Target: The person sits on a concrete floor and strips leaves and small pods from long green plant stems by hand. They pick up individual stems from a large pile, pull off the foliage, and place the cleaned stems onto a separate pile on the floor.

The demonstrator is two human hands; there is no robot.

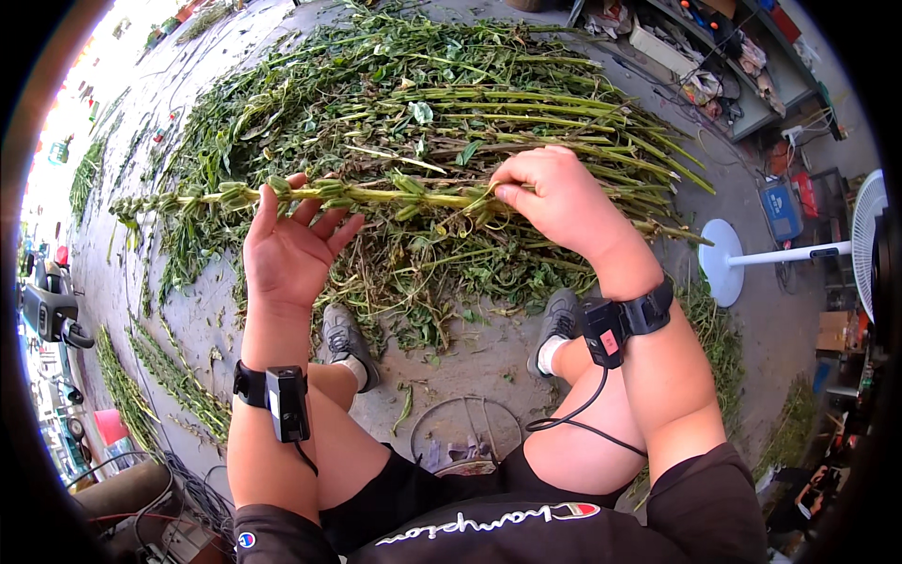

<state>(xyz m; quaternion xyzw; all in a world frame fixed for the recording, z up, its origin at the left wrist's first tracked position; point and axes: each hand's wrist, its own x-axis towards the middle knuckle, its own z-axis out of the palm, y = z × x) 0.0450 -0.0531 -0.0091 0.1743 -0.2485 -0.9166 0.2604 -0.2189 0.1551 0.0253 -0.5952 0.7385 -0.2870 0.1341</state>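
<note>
A long green stalk with pointed pods (362, 195), like a sesame plant, lies level across both hands above a heap of cut plants. My left hand (293, 246) supports it palm up, the thumb on the near side and the loosely spread fingers behind. Its budded tip extends left past that hand. Fingers pinched, my right hand (550, 188) is at the stalk's right part, on a thin yellowish withered leaf (481, 199) beside the pods. That hand hides part of the stalk.
The heap of cut stalks and leaves (376, 113) covers the floor ahead of my shoes (349, 346). More stalks (178, 376) lie at the left. A white fan base (722, 261) stands at the right. Between my legs is a round metal frame (465, 404).
</note>
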